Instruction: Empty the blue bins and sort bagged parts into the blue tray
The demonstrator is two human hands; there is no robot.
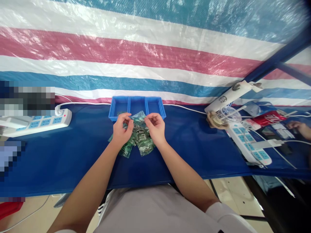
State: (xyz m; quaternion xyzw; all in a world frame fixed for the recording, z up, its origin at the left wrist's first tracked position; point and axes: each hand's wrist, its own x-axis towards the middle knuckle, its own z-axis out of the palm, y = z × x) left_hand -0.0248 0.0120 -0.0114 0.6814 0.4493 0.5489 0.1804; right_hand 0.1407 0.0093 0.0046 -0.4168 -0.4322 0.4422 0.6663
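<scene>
Several small clear bags with greenish contents [145, 146] lie in a pile on the blue table, below and between my hands. One clear bag [139, 117] is raised over the pile, its top near the blue bins. My right hand [155, 126] pinches the right edge of this bag between thumb and fingers. On its left side, my left hand [123, 128] has its fingers curled and thumb close to the index finger, at the bag's edge. Behind the hands stands a blue tray [137, 105] with three compartments; a small item shows in the left one.
A white power strip [64, 118] lies at the left, another [250, 145] at the right. Near the right one are a white cylinder [224, 97], a plastic cup [230, 115], a red can [269, 118] and cables. Another person's hand [300, 127] shows at the far right.
</scene>
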